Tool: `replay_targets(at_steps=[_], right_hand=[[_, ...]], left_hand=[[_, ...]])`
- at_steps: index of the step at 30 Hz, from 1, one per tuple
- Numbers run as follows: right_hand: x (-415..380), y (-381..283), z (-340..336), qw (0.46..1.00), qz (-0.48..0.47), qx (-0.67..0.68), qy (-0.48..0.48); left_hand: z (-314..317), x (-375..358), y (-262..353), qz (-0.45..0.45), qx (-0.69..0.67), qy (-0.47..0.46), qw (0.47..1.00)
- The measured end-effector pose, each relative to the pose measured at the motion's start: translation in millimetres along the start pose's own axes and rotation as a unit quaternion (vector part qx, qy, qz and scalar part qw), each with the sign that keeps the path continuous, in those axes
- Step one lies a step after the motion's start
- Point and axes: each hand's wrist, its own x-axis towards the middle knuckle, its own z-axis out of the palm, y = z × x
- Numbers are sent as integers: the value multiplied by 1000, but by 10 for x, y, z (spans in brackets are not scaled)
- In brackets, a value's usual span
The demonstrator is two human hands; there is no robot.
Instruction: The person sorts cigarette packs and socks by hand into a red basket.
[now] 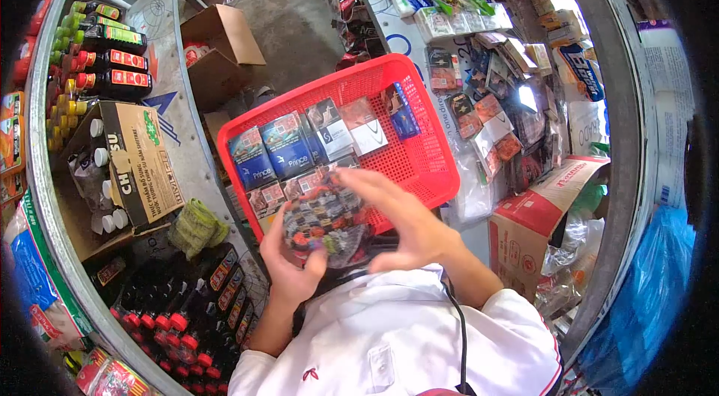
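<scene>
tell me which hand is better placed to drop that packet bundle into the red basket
Left, probably. The left hand cups the packet bundle from below and carries it, just at the near rim of the red basket. The right hand only lies flat across the top.

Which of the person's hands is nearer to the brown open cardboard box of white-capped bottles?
Left. The left hand, holding a clear packet of dark items, is nearer the brown cardboard box; the right hand is farther, across the packet.
</scene>
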Motion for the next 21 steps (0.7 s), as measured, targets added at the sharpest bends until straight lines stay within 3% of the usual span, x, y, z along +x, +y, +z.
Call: replay_targets(at_steps=[2, 3, 5, 8, 11, 16, 18, 21], right_hand=[[-15, 197, -79, 999, -4, -5, 40], [13, 143, -97, 988, 119, 24, 93], [163, 2, -219, 950, 269, -37, 155], [99, 219, -322, 920, 307, -205, 133], [62, 356, -325, 916, 265, -278, 115], [158, 397, -293, 916, 289, -247, 128], [158, 454, -258, 910, 303, -250, 131], [161, 531, -212, 897, 258, -321, 159]], left_hand=[[-83, -41, -59, 52, -35, 60, 996], [-176, -52, -108, 58, -22, 45, 997], [-337, -140, -324, 82, -26, 81, 993], [-412, -177, -328, 87, -76, 144, 983], [-460, -120, -169, 128, -197, 190, 953], [-601, -109, -211, 135, -207, 236, 940], [-682, -126, -277, 178, -174, 175, 953], [-710, -122, -371, 190, -74, 183, 962]])
